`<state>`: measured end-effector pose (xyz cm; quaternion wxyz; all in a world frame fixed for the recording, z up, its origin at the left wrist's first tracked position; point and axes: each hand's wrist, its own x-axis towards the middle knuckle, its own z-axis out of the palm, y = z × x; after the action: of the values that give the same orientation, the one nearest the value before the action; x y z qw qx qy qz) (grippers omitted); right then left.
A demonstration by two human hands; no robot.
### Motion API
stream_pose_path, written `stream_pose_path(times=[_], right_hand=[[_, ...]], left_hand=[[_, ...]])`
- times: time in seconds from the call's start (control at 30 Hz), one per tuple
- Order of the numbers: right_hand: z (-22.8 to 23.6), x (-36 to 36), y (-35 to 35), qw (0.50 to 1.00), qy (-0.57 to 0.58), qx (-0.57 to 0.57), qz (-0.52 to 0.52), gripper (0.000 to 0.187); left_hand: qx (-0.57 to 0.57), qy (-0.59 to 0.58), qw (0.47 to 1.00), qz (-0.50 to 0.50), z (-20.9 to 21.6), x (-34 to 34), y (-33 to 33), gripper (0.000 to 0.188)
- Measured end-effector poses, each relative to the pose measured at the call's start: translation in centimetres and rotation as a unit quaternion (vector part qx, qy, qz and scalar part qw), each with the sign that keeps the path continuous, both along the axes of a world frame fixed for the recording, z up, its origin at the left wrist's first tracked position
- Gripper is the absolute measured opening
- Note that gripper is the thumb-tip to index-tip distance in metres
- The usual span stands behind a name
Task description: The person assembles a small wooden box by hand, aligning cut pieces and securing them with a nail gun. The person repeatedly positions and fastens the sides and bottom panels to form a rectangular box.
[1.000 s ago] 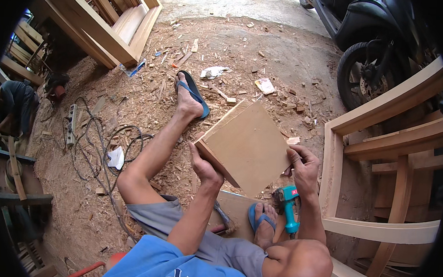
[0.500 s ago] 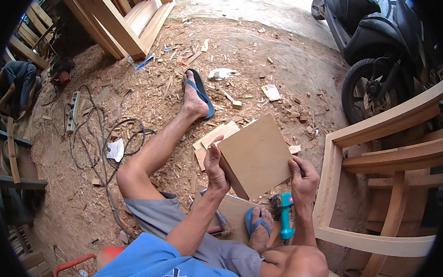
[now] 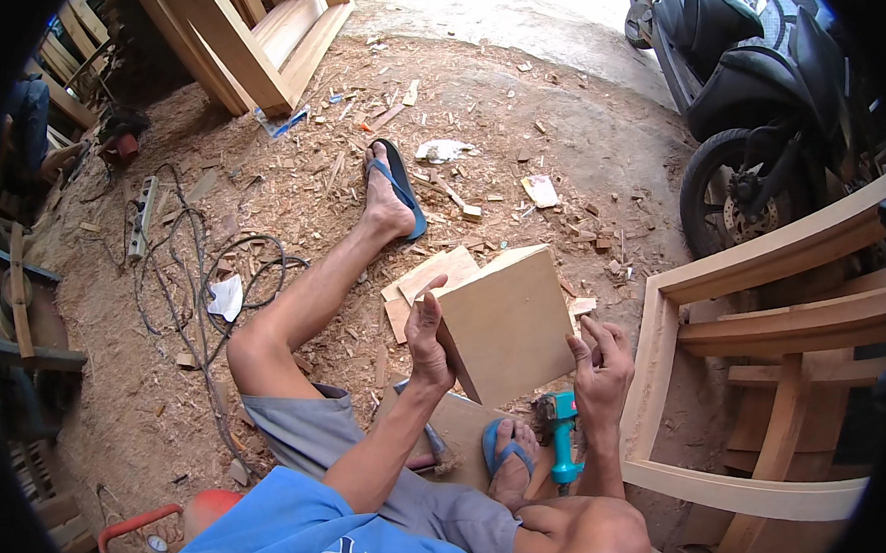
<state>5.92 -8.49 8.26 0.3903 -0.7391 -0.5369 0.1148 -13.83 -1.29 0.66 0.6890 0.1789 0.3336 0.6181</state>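
Note:
A light wooden box [image 3: 506, 325] is tilted in front of me above my lap, with a broad panel facing me. My left hand [image 3: 428, 341] grips its left side; the fingers run partly out of sight behind it. At its right edge, my right hand [image 3: 603, 370] has loosely bent fingers, with the thumb close to the wood and a gap between thumb and forefinger. Below that hand stands a teal nail gun [image 3: 563, 438], beside my right foot. A hammer [image 3: 432, 444] lies on a board near my lap, partly hidden by my left forearm.
Thin wood pieces [image 3: 417, 285] lie beyond the box among shavings and offcuts. Wooden frames [image 3: 648, 387] stand at right before a motorbike [image 3: 743, 182]. Cables [image 3: 198, 264] and a power strip [image 3: 143, 219] lie at left. Another person [image 3: 30, 125] is at the far left.
The box has tipped and turned slightly, showing its upper edge. My right hand has loosened from its right edge and shifted a little down and left. The person at far left has moved.

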Motion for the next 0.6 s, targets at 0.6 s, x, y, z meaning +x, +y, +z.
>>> stream_pose_path(times=[0.6], right_hand=[[0.5, 0.8, 2.9, 0.94, 0.319, -0.059, 0.103, 0.059]], left_hand=[[-0.019, -0.01, 0.983, -0.18, -0.4, -0.4, -0.8, 0.07]])
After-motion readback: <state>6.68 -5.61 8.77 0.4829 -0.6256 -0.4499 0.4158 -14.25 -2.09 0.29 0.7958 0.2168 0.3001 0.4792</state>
